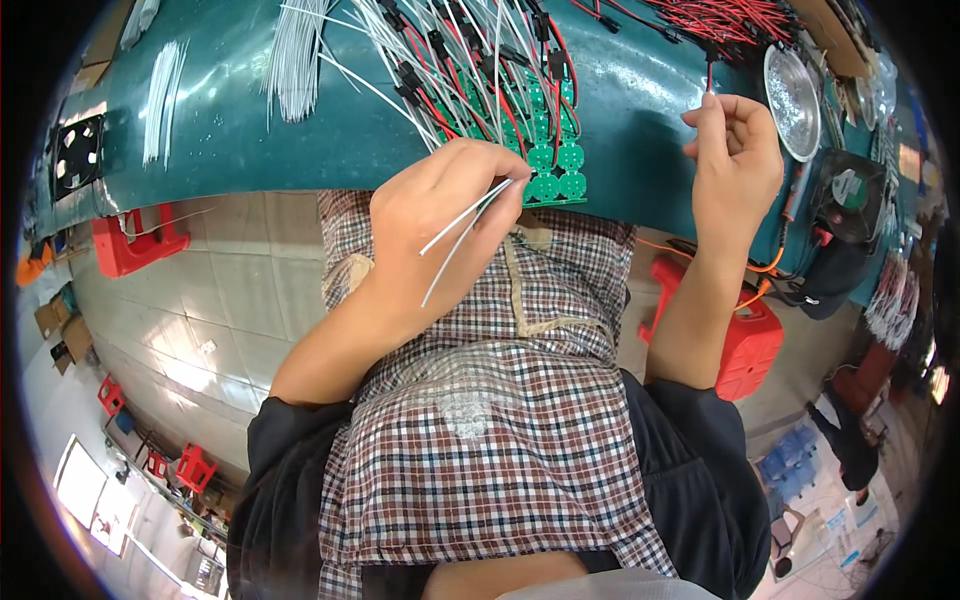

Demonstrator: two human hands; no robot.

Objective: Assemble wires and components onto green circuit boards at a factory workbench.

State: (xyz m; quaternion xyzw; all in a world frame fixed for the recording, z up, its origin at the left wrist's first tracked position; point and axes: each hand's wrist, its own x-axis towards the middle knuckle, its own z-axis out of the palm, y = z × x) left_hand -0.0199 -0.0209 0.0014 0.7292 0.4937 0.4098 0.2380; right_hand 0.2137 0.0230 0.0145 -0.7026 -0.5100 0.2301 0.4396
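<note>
My left hand (425,215) is closed in a pinch on thin white wires (452,222), whose two loose ends stick out across the back of the hand. It hovers at the table's near edge, beside a panel of round green circuit boards (571,157). Several red and black wire leads (505,85) with black connectors, along with white wires, lie over that panel and hide much of it. On the right, my right hand (738,150) pinches the end of a red wire lead (710,76) topped by a black connector, just short of a larger heap.
Red wire leads (735,22) are heaped at the far right, beside a round metal dish (793,105). A soldering iron (796,192) with an orange cable and a black fan (850,190) stand nearby. White wire bundles (293,70) and another fan (78,155) lie left. Red stools (140,240) stand below.
</note>
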